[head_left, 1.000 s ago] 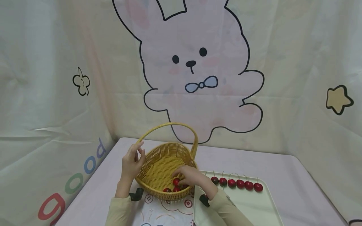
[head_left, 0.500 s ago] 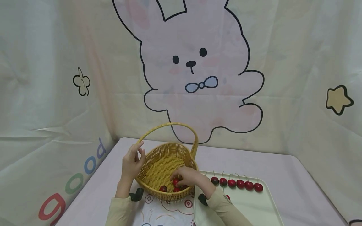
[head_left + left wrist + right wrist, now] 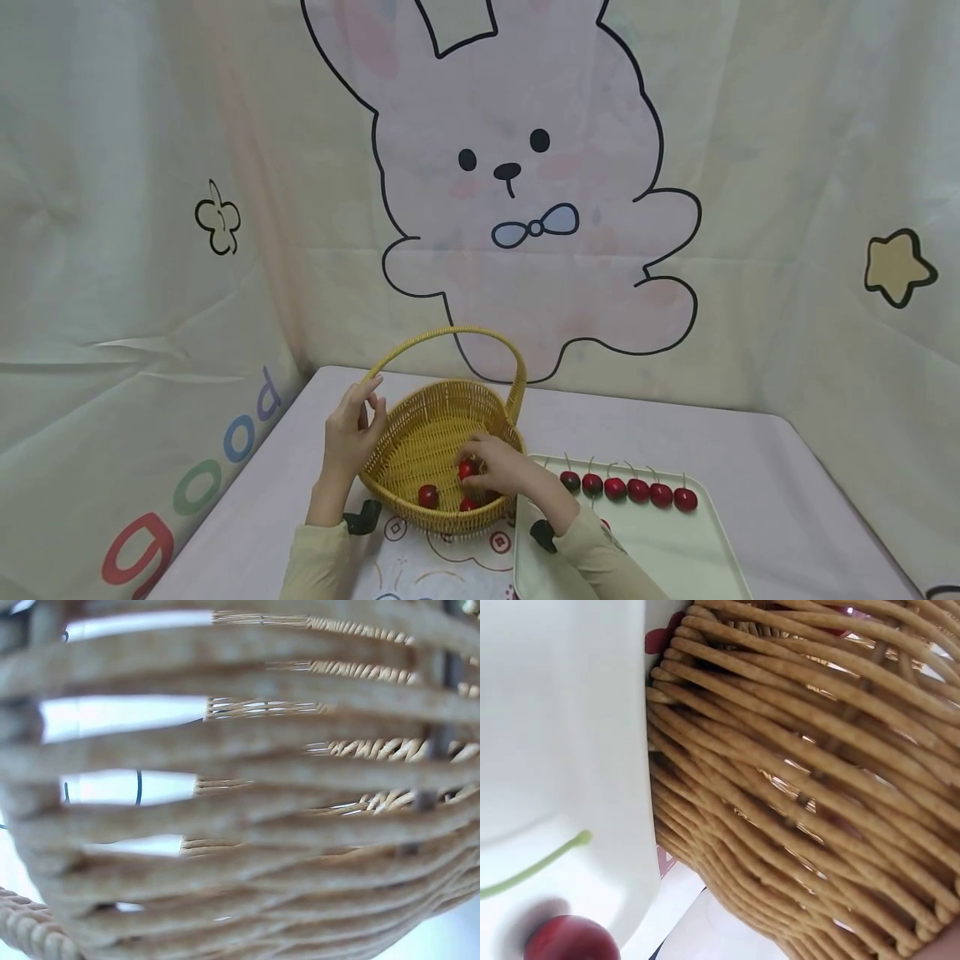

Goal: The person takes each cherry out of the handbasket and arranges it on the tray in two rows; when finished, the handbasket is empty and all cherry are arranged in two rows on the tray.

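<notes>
A yellow wicker basket (image 3: 420, 433) with a tall arched handle (image 3: 465, 330) stands on the table. My left hand (image 3: 352, 429) grips the lower left end of that handle, thumb and fingers bent about it. Reaching over the near right rim, my right hand (image 3: 498, 462) pinches a red cherry (image 3: 467, 468) inside the basket. A second cherry (image 3: 428, 497) lies to its left, and another cherry (image 3: 468, 504) sits just below the fingers. Part of the basket floor is hidden by my right hand. Woven basket wall (image 3: 225, 817) fills the left wrist view, with no hand in sight there.
A cream tray (image 3: 675, 550) adjoins the basket on the right, bearing a row of several stemmed cherries (image 3: 637, 489) along its far edge. The right wrist view shows one more cherry (image 3: 571, 941) on the tray. A printed cloth hangs behind the table (image 3: 645, 417).
My right hand has raised the pinched cherry slightly. The cherry at the left has shifted left and away from the near rim. My left hand has stayed put on the handle.
</notes>
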Tool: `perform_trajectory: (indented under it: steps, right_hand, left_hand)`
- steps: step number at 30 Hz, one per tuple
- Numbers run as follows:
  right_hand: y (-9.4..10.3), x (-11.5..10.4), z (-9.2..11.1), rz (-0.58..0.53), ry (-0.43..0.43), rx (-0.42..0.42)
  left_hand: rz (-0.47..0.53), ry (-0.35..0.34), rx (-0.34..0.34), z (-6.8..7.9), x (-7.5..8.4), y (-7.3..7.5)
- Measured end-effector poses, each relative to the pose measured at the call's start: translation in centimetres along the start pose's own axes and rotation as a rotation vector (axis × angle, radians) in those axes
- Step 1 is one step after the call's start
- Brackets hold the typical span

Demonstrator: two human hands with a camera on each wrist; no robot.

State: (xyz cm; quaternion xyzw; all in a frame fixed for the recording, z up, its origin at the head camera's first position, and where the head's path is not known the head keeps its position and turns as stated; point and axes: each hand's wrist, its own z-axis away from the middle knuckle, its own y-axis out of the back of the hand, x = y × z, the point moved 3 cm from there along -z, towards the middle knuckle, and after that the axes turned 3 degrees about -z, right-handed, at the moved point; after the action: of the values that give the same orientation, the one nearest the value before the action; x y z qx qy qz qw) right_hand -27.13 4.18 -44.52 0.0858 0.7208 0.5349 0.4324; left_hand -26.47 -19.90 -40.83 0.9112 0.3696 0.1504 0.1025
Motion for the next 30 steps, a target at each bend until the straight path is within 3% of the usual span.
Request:
perform_trajectory:
  steps: [12,23,30]
  right_hand:
    - [0.8,-0.4,1.8,-0.064,0.109,0.113]
    - [2.2,0.3,4.3,-0.210,0.086,0.243]
    - [3.4,0.6,6.3,-0.208,0.123,0.301]
  left_hand:
    - [-0.004,0.009,-0.007,0.0,0.0,0.1]
    - [-0.002,0.007,-0.002,0.0,0.0,0.0]
    - [-0.004,-0.002,0.008,0.0,0.0,0.0]
